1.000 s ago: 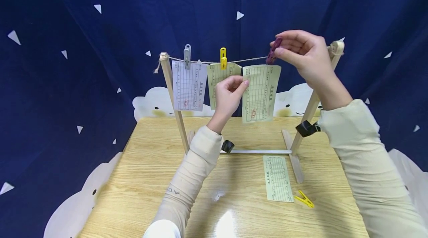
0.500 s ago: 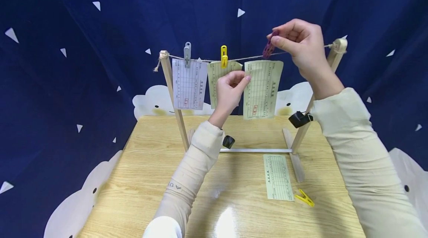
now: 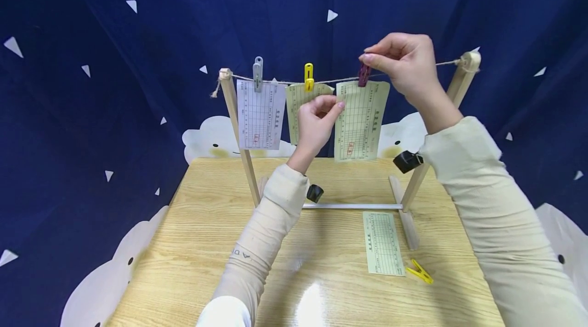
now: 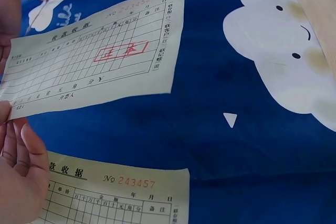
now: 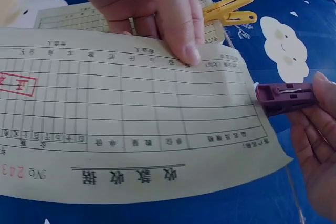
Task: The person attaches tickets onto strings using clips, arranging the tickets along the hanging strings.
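Hands are both raised to the twine line (image 3: 340,80) strung between the two posts of a small wooden rack (image 3: 239,138) standing on the counter (image 3: 206,245). The right hand (image 3: 406,69) is lifted highest, wrist bent, forearm sloping up from the lower right; its thumb and fingertips pinch the top of a purple clothespin (image 3: 364,74), which sits on the line at the upper edge of a pale green slip (image 3: 360,120). In the right wrist view the pin's jaws meet the slip's edge (image 5: 131,124), though whether they have bitten onto the paper cannot be told. The left hand (image 3: 316,125) comes up from below the line, forearm nearly upright, fingers curled with thumb and forefinger pinching the slip's left edge just below the line, holding it flat.

Left of that slip on the same line hangs another green slip (image 3: 298,112) under a yellow clothespin (image 3: 308,77), partly covered by the left hand, and further left a white slip (image 3: 260,115) under a grey clothespin (image 3: 258,73). Below the line, on the counter in front of the rack's right foot, lies a spare green slip (image 3: 383,244), with a loose yellow clothespin (image 3: 418,271) just beside its lower right corner.
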Action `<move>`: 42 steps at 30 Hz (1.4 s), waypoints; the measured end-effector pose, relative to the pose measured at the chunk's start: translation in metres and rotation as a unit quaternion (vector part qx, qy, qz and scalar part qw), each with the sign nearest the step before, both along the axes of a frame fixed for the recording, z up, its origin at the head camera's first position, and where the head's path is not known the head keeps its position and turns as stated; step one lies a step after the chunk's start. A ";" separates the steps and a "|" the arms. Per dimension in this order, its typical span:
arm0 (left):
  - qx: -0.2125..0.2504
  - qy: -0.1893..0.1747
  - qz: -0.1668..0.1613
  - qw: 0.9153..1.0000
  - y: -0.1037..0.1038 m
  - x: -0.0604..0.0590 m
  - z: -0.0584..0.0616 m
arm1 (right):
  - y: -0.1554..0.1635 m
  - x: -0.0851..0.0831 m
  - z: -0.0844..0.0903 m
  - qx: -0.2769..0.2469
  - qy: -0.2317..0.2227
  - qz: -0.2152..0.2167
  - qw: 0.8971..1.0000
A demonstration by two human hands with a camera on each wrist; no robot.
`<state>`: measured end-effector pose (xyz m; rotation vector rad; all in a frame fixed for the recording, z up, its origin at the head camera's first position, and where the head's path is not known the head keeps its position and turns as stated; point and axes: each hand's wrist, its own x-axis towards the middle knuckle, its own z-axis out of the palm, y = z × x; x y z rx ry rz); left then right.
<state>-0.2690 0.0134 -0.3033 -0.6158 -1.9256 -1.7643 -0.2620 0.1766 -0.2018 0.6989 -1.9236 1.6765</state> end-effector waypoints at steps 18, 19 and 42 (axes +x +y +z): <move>0.028 0.001 -0.009 1.000 0.001 -0.001 -0.003 | -0.001 0.002 -0.007 0.139 -0.027 -0.082 0.987; 0.030 0.000 -0.010 1.000 0.001 -0.001 -0.003 | -0.001 0.002 -0.007 0.144 -0.030 -0.083 0.986; 0.045 0.002 -0.023 0.999 0.002 0.000 -0.005 | 0.006 0.007 -0.007 0.192 -0.057 -0.058 0.978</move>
